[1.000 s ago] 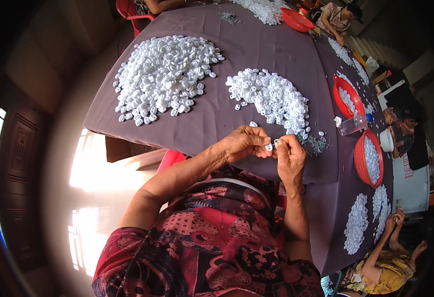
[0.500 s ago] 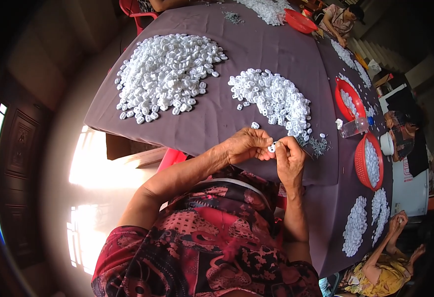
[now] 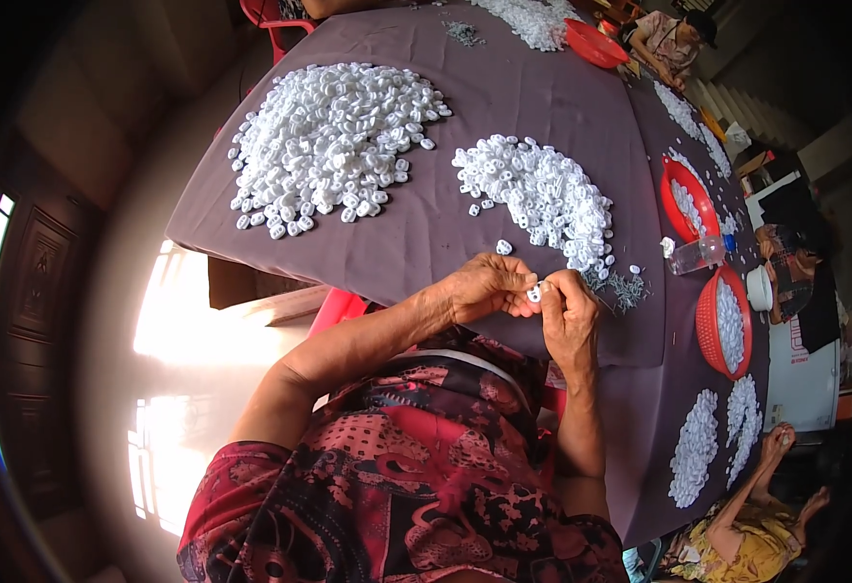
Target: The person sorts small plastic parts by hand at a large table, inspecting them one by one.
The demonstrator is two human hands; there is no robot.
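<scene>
Spreading over the left part of the round bench point(image 3: 504, 87), which is draped in a dull purple cloth, a wide heap of small white plastic pieces point(image 3: 334, 141) is seen, lying well apart from the hands. To its right, nearer the middle, a second, denser heap of white plastic rings point(image 3: 543, 194) is laid out, with a few loose ones scattered at its near edge, one stray ring point(image 3: 505, 247) lying just above the knuckles. Below these, at the bench's near edge, the left hand point(image 3: 484, 289) is brought in from the lower left, its fingers curled and its fingertips pressed against a single small white plastic piece point(image 3: 534, 292). That piece is pinched between both hands, just above the cloth's near edge. The right hand point(image 3: 570, 316) is raised upright beside it, its thumb and forefinger closed on the same piece, so that the two hands are touching. Just right of them a small pile of thin grey metal pins point(image 3: 622, 289) is spread on the cloth. Farther right a clear plastic bottle point(image 3: 696, 256) is lying on its side, between two red mesh baskets point(image 3: 724, 325) filled with white pieces.
</scene>
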